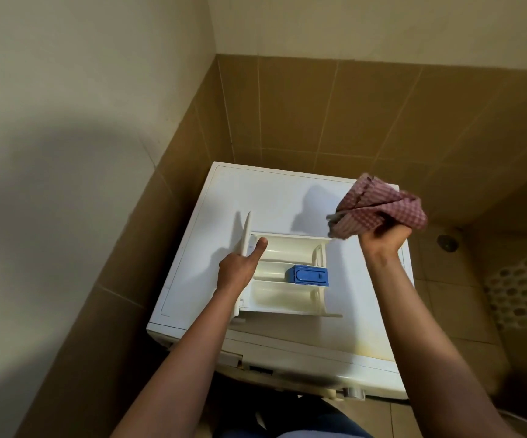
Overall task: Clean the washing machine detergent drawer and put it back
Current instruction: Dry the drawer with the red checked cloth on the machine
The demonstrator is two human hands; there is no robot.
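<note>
Your left hand (239, 270) curls its grip round the front panel of the cream plastic detergent drawer (287, 294), steadying it flat on the white washing machine top (255, 191). At 2 o'clock your right hand (385, 239) has a tight grip on a bunched red-checked cloth (379, 207), raised, prob. for wiping.

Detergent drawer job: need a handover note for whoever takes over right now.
Left hand: grips the detergent drawer by its front panel.
Right hand: holds the bunched checked cloth, raised clear of the drawer.
The drawer lies on top of the washing machine, with the blue insert in its middle compartment.
Done: drawer is out of the machine.
Left: wiping (compartments look yellowed; progress unclear), then slide the drawer back in.
</note>
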